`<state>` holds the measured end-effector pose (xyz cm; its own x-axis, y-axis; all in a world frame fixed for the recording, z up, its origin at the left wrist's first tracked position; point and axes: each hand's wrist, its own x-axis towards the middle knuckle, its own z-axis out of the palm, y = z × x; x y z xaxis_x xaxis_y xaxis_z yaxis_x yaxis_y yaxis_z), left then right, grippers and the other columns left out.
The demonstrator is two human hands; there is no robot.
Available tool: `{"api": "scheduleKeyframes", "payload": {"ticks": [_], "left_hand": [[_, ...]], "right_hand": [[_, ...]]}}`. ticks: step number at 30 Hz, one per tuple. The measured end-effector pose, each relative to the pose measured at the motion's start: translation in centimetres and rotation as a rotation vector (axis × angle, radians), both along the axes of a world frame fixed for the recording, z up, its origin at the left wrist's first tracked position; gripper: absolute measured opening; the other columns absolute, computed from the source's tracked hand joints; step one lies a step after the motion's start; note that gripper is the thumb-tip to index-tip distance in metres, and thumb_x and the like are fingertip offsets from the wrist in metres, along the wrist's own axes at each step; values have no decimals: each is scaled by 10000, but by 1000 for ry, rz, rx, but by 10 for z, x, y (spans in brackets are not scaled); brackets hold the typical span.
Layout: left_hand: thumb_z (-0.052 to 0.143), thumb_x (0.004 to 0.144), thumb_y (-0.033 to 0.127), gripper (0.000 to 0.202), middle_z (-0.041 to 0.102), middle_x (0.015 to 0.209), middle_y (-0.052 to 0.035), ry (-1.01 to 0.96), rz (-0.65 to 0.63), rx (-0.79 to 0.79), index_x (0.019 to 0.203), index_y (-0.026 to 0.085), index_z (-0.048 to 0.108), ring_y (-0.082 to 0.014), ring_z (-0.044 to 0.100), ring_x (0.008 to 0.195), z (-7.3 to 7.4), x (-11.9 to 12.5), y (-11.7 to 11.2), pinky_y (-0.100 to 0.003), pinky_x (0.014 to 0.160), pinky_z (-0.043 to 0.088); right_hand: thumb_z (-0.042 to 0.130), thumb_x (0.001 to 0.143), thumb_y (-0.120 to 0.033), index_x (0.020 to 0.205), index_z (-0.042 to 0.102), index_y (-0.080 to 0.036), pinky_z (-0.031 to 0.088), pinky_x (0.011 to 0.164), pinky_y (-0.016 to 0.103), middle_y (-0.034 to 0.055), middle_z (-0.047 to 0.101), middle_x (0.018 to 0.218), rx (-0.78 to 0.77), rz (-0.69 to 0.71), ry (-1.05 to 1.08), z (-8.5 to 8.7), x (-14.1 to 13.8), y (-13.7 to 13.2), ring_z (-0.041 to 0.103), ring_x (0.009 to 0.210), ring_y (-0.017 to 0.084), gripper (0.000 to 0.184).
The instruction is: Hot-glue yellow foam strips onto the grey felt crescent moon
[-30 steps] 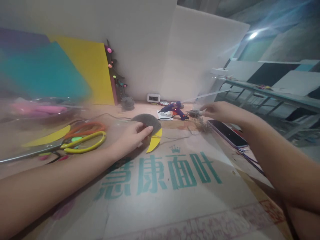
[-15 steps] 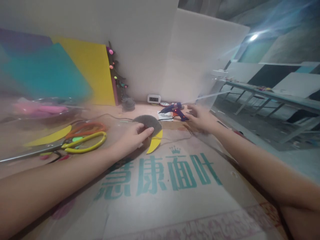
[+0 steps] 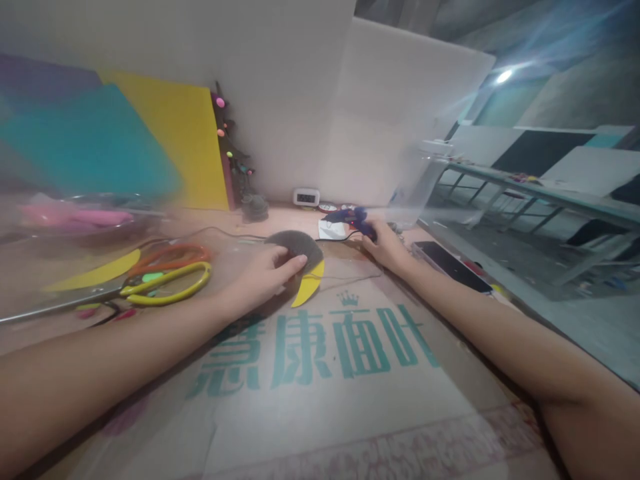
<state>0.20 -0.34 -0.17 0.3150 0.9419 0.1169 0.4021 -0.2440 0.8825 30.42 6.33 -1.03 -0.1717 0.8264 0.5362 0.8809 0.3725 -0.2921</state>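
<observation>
Between the thumb and fingers of my left hand (image 3: pixel 273 270) is a yellow crescent (image 3: pixel 307 287), its upper part covered with grey yarn (image 3: pixel 295 245). A loose strand of the yarn runs right across the board. At the back of the table, my right hand (image 3: pixel 387 243) has its fingers around the handle of a dark blue glue gun (image 3: pixel 350 217) with a small red light lit. The gun's nozzle points left over a white paper piece (image 3: pixel 331 230). My palm and fingers partly hide the handle.
Yellow-handled scissors (image 3: pixel 170 285), orange-handled scissors (image 3: pixel 173 257) and another yellow crescent (image 3: pixel 97 272) lie at left. A small digital clock (image 3: pixel 306 197) stands against the white panel. A phone (image 3: pixel 453 267) lies beside my right forearm. Printed cardboard (image 3: pixel 320 420) covers the near table.
My right hand has moved left onto the glue gun and closed around its handle; the gun has shifted slightly. My left hand still holds the crescent in place.
</observation>
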Motion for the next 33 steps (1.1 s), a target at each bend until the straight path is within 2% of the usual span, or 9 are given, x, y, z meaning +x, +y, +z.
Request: {"api": "scheduleKeyframes", "payload": {"ticks": [4,7,11,16,19,23,29,31,33], "left_hand": [[537,821,560,400,556,588,17,6,16,26,666,191,528,-132,525,533,2,1,-1,-241,486,375],[534,826,555,400,565,592,11,8,36,46,668,188,536,-133,529,543,3,1,-2,-242,498,376],[548,823,538,379,593,618,1,5,43,68,685,185,555,-144,548,571,2,0,0,-253,531,395],[554,827,523,354,608,642,-5,-70,92,105,697,194,550,-157,569,615,0,-1,3,-263,551,410],[581,813,503,325,609,646,-6,-150,176,72,704,199,542,-161,583,647,-1,0,3,-259,558,423],[599,798,505,319,604,631,-7,-230,236,-4,725,200,541,-160,590,644,-3,1,5,-256,564,442],[610,785,525,354,623,656,-27,-312,208,-24,766,174,563,-156,592,626,-7,1,8,-263,582,466],[610,785,532,367,624,650,-30,-337,211,-29,779,168,566,-152,586,606,-7,1,9,-266,584,468],[609,788,529,367,629,655,-33,-344,213,-27,788,164,571,-150,585,603,-7,0,9,-267,591,470]], "right_hand": [[519,830,-360,1141,576,-116,483,886,443,181,673,1093,-7,-218,189,4,0,-5,628,979,303,399],[520,837,-463,974,620,-131,508,838,438,157,714,920,-95,-270,300,13,1,-11,664,884,301,373],[483,868,-552,733,608,-183,527,832,368,106,713,782,-90,-180,433,30,-3,-23,689,846,253,412],[572,821,-613,843,615,-182,575,737,334,96,728,895,-58,29,744,40,-34,-52,710,753,210,433],[604,816,-593,852,656,-180,585,785,354,100,740,892,-166,100,820,34,-57,-73,718,811,223,418],[586,830,-597,851,692,-179,581,804,348,88,749,858,-312,183,764,24,-69,-88,722,810,217,432],[470,896,-579,1009,698,-171,497,529,243,0,635,539,-565,253,483,24,-64,-96,602,497,130,481],[481,891,-555,1022,688,-175,490,512,251,-9,622,541,-575,301,452,22,-65,-99,590,487,133,452],[524,869,-519,992,682,-192,527,562,290,8,661,628,-477,310,444,20,-67,-102,633,562,162,383]]}}
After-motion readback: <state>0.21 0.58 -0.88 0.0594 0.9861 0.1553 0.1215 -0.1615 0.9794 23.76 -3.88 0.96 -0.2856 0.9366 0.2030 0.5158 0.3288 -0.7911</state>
